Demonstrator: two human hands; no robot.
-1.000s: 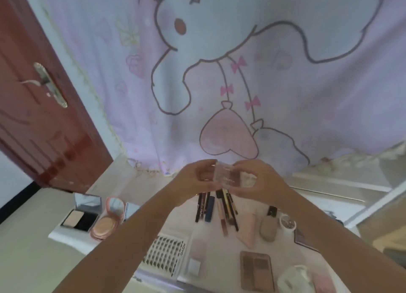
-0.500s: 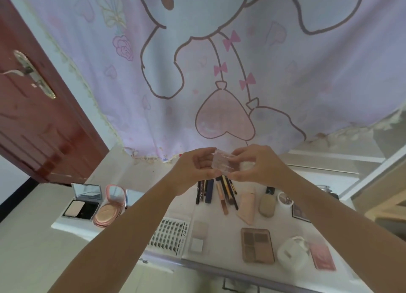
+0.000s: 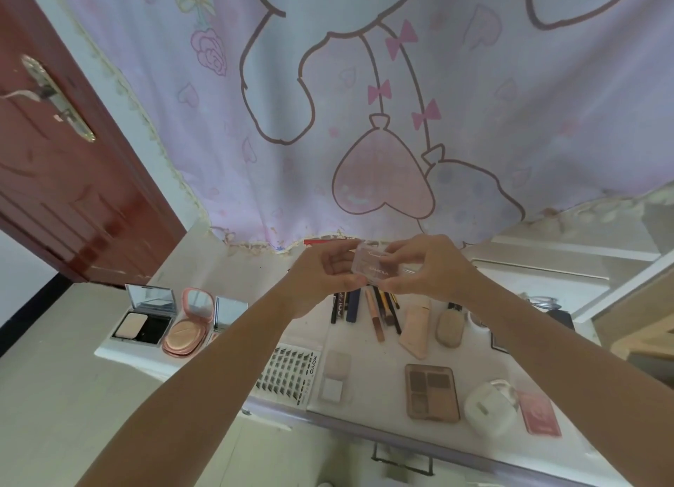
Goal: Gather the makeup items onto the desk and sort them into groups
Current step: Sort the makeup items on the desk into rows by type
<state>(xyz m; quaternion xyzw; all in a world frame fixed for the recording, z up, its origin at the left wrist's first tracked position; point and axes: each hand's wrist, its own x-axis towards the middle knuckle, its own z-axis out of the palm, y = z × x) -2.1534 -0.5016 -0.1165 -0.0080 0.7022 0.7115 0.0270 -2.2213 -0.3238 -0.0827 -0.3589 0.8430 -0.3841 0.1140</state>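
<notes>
A small clear pink compact [image 3: 375, 266] is held up above the white desk [image 3: 368, 410]. My left hand [image 3: 324, 271] pinches its left end and my right hand [image 3: 426, 267] pinches its right end. Below them several pencils and liners [image 3: 364, 306] lie in a row. Right of those lie a beige tube [image 3: 414, 326] and a beige sponge [image 3: 449, 328]. A brown eyeshadow palette [image 3: 432, 391], a lash tray [image 3: 290, 371], a small pale compact [image 3: 334, 379], a white case [image 3: 490, 408] and a pink card case [image 3: 539, 413] sit near the front edge.
At the desk's left end stand an open black powder compact [image 3: 144, 322], an open round pink compact [image 3: 188, 329] and a small mirror [image 3: 229, 311]. A cartoon curtain [image 3: 364, 103] hangs behind the desk. A red-brown door [image 3: 54, 158] is at the left.
Both hands keep hold of the clear compact in about the same place. The view has tilted down, so the desk and the items near its front edge show more fully.
</notes>
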